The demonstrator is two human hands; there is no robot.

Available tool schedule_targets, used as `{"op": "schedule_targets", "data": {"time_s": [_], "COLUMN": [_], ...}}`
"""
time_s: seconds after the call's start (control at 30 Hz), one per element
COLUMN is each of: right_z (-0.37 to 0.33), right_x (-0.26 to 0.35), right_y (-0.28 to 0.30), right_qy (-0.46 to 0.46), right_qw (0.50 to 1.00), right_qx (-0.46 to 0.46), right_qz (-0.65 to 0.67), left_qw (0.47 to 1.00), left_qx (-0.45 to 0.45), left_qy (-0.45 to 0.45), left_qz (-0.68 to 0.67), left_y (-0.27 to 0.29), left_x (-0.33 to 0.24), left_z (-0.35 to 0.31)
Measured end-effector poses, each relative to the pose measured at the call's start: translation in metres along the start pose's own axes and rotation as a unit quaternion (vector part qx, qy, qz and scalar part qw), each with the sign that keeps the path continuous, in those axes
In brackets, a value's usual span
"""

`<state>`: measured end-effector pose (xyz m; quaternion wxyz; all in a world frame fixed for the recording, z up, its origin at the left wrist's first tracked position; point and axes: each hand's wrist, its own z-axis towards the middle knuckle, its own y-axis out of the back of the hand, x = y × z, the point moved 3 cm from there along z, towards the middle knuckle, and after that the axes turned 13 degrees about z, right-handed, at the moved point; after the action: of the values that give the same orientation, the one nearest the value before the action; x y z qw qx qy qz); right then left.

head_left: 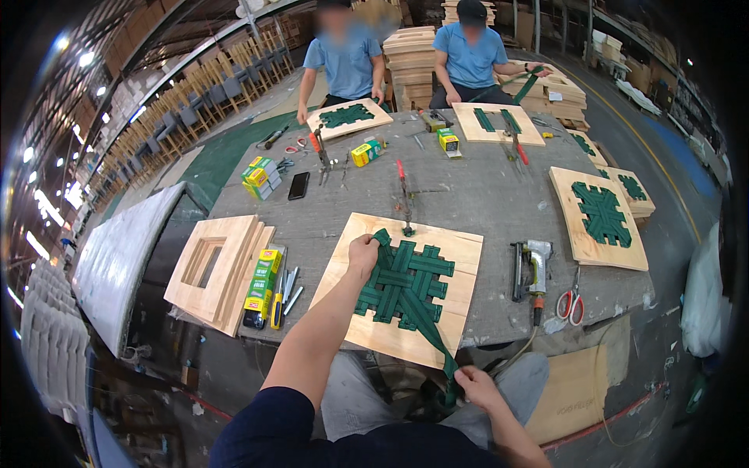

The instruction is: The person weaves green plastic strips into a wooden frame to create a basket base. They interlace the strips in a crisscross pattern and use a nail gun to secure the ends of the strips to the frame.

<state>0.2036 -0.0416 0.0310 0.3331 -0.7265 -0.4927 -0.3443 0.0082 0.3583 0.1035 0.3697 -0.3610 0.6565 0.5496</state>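
Grey and scuffed, the worktable [316, 222] spread before me on a warehouse floor [616, 144], with chairs [187, 117] lined up beyond its left side and two co-workers [343, 66] in blue shirts [472, 53] seated across from me. A pale wooden panel [465, 253] jutted past the table's near edge, dark green webbing [402, 279] woven over its middle. My left hand [363, 255] gripped the webbing at the weave's upper left, while my right hand [476, 388] pinched its loose tail just beyond the panel's near edge
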Motion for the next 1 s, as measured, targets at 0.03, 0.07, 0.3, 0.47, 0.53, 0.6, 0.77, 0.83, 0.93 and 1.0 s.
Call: {"op": "schedule_targets", "data": {"time_s": [0.03, 0.07, 0.3, 0.47, 0.53, 0.6, 0.77, 0.83, 0.93, 1.0], "right_z": [0.003, -0.002, 0.008, 0.021, 0.017, 0.018, 0.010, 0.017, 0.033, 0.054], "right_x": [0.008, 0.023, 0.072, 0.061, 0.060, 0.039, 0.031, 0.044, 0.093, 0.129], "right_y": [0.005, 0.001, -0.053, -0.045, -0.035, -0.015, 0.017, 0.024, 0.006, -0.021], "right_qy": [0.105, 0.203, 0.314, 0.221, 0.124, 0.116, 0.038, 0.067, 0.247, 0.286], "right_qw": [0.988, 0.956, 0.863, 0.917, 0.968, 0.988, 0.997, 0.981, 0.944, 0.945], "right_qx": [-0.071, -0.139, -0.115, -0.081, -0.037, -0.010, -0.009, -0.033, -0.071, -0.010], "right_qz": [-0.082, -0.160, -0.379, -0.322, -0.215, -0.098, -0.061, -0.181, -0.205, -0.158], "left_qw": [1.000, 0.999, 0.994, 0.987, 0.985, 0.981, 0.972, 0.974, 0.981, 0.981], "left_qx": [-0.006, -0.014, -0.006, 0.008, -0.014, 0.001, 0.023, 0.022, 0.057, 0.085], "left_qy": [-0.004, -0.013, -0.003, 0.002, 0.018, 0.017, 0.007, -0.035, -0.063, -0.069], "left_qz": [-0.017, -0.026, -0.107, -0.158, -0.169, -0.196, -0.234, -0.224, -0.173, -0.157], "left_y": [0.003, 0.006, 0.005, 0.029, 0.034, 0.026, 0.029, 0.028, 0.021, 0.013], "left_x": [0.002, 0.004, -0.009, -0.005, -0.001, -0.003, 0.009, 0.014, 0.012, 0.007], "left_z": [0.001, -0.002, -0.021, -0.027, -0.031, -0.034, -0.044, -0.049, -0.070, -0.083]}}
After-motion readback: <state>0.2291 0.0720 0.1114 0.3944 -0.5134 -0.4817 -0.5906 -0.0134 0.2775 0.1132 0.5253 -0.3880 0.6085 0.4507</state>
